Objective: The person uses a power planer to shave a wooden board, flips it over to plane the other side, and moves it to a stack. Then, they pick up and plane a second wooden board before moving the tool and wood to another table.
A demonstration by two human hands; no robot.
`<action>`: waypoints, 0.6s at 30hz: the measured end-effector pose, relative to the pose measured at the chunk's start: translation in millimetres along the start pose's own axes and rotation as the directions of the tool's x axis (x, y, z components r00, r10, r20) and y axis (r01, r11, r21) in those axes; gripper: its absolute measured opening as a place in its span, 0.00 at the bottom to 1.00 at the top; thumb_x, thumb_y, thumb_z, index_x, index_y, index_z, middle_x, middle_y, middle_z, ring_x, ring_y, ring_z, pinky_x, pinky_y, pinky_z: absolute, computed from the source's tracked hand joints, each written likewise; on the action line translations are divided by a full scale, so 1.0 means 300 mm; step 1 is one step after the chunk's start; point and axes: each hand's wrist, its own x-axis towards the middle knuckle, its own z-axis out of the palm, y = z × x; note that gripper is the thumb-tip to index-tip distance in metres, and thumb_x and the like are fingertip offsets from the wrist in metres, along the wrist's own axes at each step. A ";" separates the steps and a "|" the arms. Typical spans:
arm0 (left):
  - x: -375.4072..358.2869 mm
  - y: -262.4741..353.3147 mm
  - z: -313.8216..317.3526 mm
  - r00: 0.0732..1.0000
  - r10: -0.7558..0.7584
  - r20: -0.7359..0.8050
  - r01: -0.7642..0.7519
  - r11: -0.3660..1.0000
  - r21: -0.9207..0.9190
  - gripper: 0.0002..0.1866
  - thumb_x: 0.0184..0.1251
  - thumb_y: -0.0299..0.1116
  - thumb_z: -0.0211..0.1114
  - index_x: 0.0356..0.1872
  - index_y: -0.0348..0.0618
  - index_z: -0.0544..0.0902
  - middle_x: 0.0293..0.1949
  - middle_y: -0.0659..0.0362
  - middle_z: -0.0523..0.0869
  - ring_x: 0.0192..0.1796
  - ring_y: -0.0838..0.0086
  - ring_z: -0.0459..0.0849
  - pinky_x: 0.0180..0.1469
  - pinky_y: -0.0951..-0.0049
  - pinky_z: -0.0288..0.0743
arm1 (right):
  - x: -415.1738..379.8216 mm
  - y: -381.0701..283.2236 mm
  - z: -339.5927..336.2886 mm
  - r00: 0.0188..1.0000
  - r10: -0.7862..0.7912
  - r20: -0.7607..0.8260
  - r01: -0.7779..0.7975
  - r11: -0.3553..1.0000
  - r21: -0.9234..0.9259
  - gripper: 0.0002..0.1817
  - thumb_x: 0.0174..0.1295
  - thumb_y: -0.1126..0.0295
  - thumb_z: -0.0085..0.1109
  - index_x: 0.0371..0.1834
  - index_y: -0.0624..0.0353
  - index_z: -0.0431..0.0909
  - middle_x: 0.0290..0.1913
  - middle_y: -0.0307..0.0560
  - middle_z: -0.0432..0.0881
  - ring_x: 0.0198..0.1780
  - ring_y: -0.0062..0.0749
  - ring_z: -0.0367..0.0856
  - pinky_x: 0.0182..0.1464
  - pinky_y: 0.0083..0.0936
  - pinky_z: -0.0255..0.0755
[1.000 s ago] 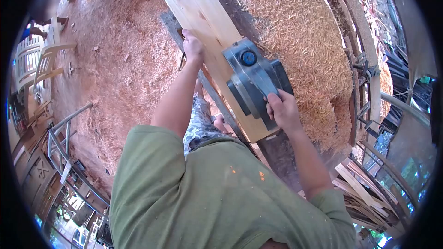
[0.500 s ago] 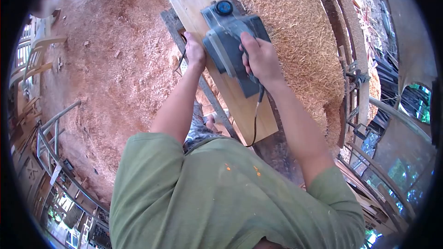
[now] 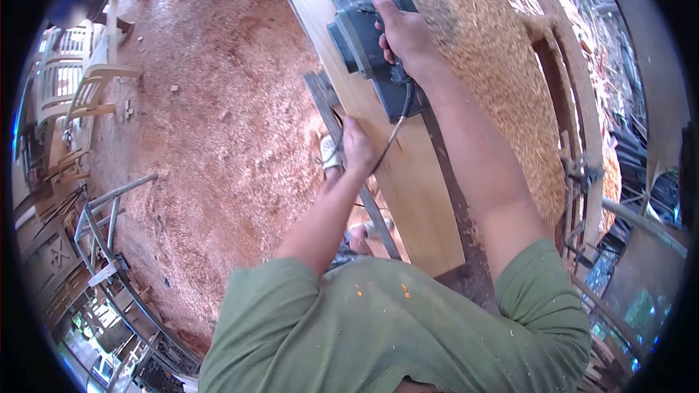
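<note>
A long pale wooden plank runs from the top of the view down toward my chest. A grey electric planer with a black knob sits on the plank's far part. My right hand grips the planer's handle, and its black cord hangs down across the wood. My left hand presses on the plank's left edge, closer to me than the planer, with its fingers closed over the edge.
Thick wood shavings are heaped to the right of the plank, and reddish sawdust covers the ground on the left. Wooden chairs stand far left. A metal rack lies at lower left. Timber offcuts pile at right.
My right hand has pushed the planer farther along the plank, away from me. My left hand has slid back along the plank's left edge toward my body.
</note>
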 end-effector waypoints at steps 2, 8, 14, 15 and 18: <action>0.045 -0.088 -0.008 0.994 0.110 0.013 -0.110 0.994 -0.009 0.33 0.84 0.51 0.36 0.61 0.26 0.73 0.58 0.45 0.81 0.61 0.62 0.78 0.65 0.67 0.68 | 0.088 -0.029 0.030 1.000 -0.016 0.000 0.016 1.000 -0.006 0.34 0.61 0.37 0.61 0.27 0.64 0.77 0.16 0.42 0.74 0.13 0.25 0.70 0.14 0.25 0.62; 0.036 -0.110 -0.012 0.993 0.121 -0.012 -0.118 0.986 0.117 0.35 0.84 0.51 0.33 0.56 0.25 0.78 0.51 0.44 0.85 0.57 0.61 0.82 0.62 0.66 0.71 | 0.350 -0.149 0.139 0.999 -0.047 -0.008 0.047 0.999 -0.016 0.34 0.60 0.36 0.60 0.26 0.64 0.77 0.17 0.42 0.74 0.13 0.26 0.71 0.15 0.26 0.63; 0.001 -0.076 0.002 0.985 0.171 -0.035 -0.168 0.984 0.063 0.33 0.84 0.54 0.32 0.33 0.35 0.76 0.29 0.58 0.79 0.35 0.73 0.76 0.40 0.68 0.72 | 0.566 -0.312 0.255 0.995 -0.082 -0.048 0.081 0.997 -0.017 0.29 0.63 0.40 0.60 0.27 0.59 0.79 0.17 0.42 0.76 0.14 0.27 0.73 0.17 0.27 0.65; 0.006 -0.108 -0.011 0.984 0.174 -0.040 -0.171 0.983 0.067 0.33 0.84 0.54 0.32 0.33 0.35 0.76 0.29 0.58 0.79 0.35 0.73 0.76 0.40 0.68 0.72 | 0.610 -0.336 0.273 0.994 -0.098 -0.051 0.098 0.995 0.009 0.25 0.63 0.43 0.61 0.26 0.57 0.82 0.16 0.42 0.76 0.14 0.30 0.75 0.17 0.30 0.66; 0.012 -0.193 -0.056 0.997 0.059 0.048 -0.069 0.973 0.220 0.32 0.83 0.51 0.34 0.42 0.30 0.79 0.36 0.45 0.83 0.42 0.58 0.82 0.47 0.60 0.74 | 0.771 -0.363 0.331 0.986 -0.160 -0.047 0.156 0.985 -0.071 0.33 0.63 0.37 0.55 0.21 0.60 0.80 0.15 0.44 0.77 0.14 0.32 0.76 0.17 0.32 0.67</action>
